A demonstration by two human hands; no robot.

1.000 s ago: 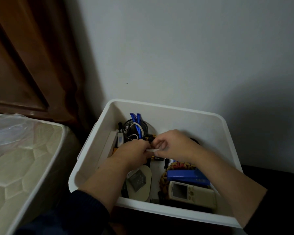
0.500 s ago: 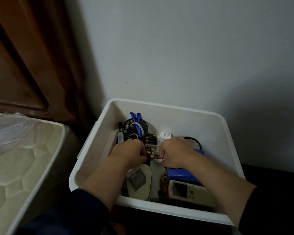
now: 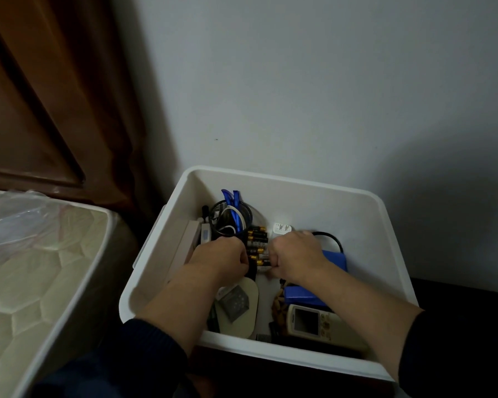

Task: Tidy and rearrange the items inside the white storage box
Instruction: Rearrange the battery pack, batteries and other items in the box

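A pale wall [image 3: 314, 81] backs the scene, with brown wood panelling [image 3: 41, 96] at ten o'clock and a plastic-wrapped mattress [image 3: 26, 282] at eight o'clock. The white storage box [image 3: 357, 202] sits low at five o'clock, holding a mesh cup [image 3: 230, 216] of cables, a white plug [image 3: 281, 227], blue packs [image 3: 305, 295] and a remote control [image 3: 314, 321]. Both hands are inside it, close together but not touching: the left hand [image 3: 219, 259] and right hand [image 3: 295, 255] curl on either side of a row of batteries [image 3: 258, 245], though whether either truly grips them cannot be told.
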